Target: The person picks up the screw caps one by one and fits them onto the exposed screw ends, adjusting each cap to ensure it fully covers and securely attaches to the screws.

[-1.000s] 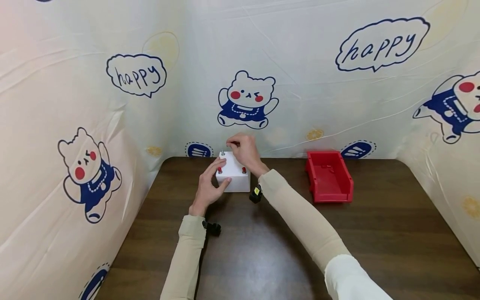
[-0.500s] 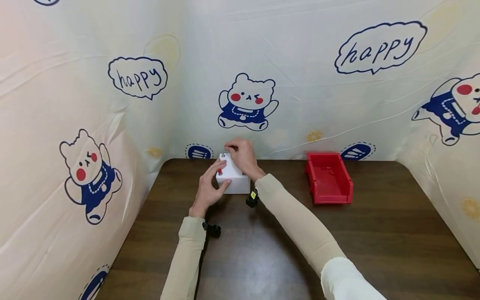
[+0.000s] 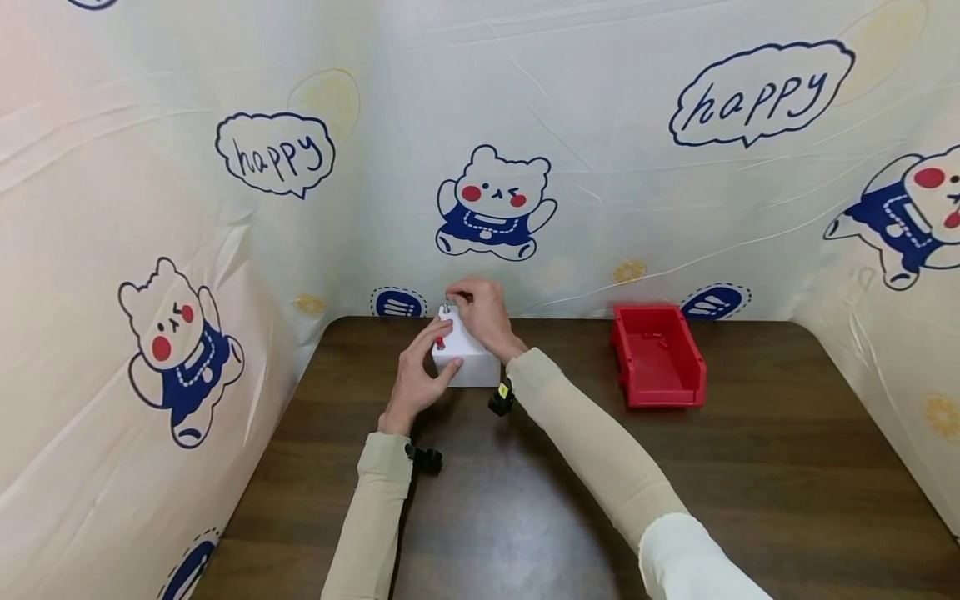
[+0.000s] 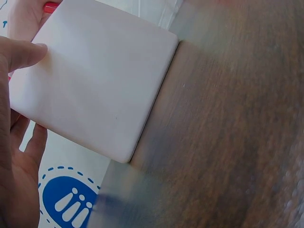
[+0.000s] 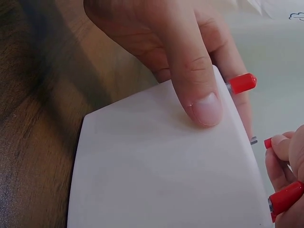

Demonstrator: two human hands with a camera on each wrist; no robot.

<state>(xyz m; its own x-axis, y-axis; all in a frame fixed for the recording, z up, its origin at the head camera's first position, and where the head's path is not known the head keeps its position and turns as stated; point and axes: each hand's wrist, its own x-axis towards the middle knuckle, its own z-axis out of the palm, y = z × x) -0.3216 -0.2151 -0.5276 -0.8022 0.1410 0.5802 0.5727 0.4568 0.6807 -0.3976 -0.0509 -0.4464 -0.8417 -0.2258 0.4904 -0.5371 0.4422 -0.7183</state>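
Observation:
A white box (image 3: pixel 467 371) stands at the far edge of the table, metal posts rising from its top. My left hand (image 3: pixel 418 379) grips its left side, the thumb on the near face and the fingers over the top. My right hand (image 3: pixel 483 317) reaches over the box and pinches a small red cap (image 5: pixel 268 143). Close to that cap, in the right wrist view, is the tip of a bare metal post (image 5: pixel 253 140), with a small gap between. Red caps cover the near-left post (image 5: pixel 243 83) and another post (image 5: pixel 286 198); my right hand hides the latter in the head view.
To the right stands a red open-front bin (image 3: pixel 660 392) with a few small red pieces (image 3: pixel 656 339) inside. A printed cloth (image 3: pixel 600 208) hangs close behind the table's far edge and along both sides. Each wrist carries a small black camera (image 3: pixel 501 398).
My right hand has shifted slightly left and down toward the bare post, and now covers the near-right red cap in the head view. My left hand keeps its hold on the box.

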